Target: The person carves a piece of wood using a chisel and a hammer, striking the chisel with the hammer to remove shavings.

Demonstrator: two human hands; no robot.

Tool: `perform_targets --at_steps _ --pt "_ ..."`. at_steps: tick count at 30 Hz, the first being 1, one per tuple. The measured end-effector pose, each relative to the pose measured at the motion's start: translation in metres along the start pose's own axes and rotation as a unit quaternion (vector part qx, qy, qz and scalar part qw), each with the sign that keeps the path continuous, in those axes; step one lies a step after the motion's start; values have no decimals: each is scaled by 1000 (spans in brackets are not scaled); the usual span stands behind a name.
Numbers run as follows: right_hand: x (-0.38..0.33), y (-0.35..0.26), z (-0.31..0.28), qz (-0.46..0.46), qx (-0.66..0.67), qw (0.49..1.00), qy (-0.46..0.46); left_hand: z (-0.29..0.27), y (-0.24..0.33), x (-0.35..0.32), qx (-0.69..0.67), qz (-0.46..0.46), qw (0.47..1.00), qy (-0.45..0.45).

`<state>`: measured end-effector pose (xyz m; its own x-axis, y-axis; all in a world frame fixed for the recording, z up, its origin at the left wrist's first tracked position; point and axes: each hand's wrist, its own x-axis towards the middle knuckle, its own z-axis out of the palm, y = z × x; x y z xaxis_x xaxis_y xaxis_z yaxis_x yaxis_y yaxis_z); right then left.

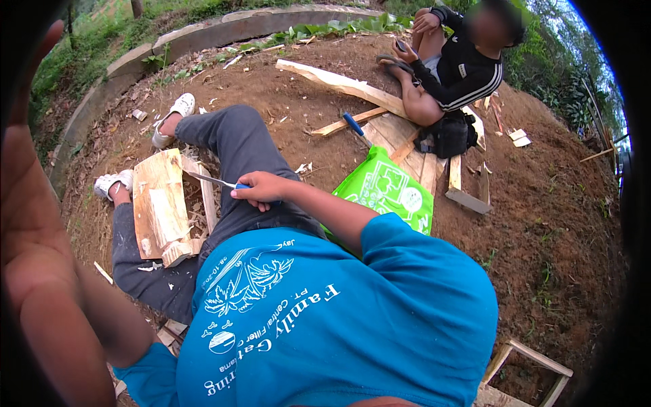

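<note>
My right hand [266, 188] rests over my thigh, fingers wrapped round the blue handle of a knife [215, 181]. Its thin metal blade points left, toward the wood on my legs. A pale, rough-cut board [154, 180] lies between my legs, with a smaller carved wooden block [165, 218] on its near part. Beside them is a narrow wooden strip [207, 198], just below the blade. Raised close to the camera at the left edge, my left hand [34, 224] looks large, with one finger stretched upward. Nothing shows in it; its other fingers are cut off by the dark rim.
A bright green bag [390, 186] lies to my right, with a blue-handled tool [354, 125] beside it. Beyond sits another person [468, 68] holding a small dark object, near long planks [339, 83] and a black bag [449, 136]. A wooden frame [502, 359] lies lower right.
</note>
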<state>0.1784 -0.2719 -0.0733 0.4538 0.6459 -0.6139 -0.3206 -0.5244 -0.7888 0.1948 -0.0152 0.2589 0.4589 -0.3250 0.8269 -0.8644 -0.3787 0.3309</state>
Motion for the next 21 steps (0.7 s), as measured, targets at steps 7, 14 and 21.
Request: perform_targets --at_steps 7,14,21 --pt "-1 -2 0 1 -5 1000 3 -24 42 -58 -61 3 998 16" --pt "1 -1 1 1 2 1000 1 -27 41 -73 -76 -16 997 20" --pt "-1 0 1 -5 9 1000 2 -29 37 -73 -89 -16 996 24"
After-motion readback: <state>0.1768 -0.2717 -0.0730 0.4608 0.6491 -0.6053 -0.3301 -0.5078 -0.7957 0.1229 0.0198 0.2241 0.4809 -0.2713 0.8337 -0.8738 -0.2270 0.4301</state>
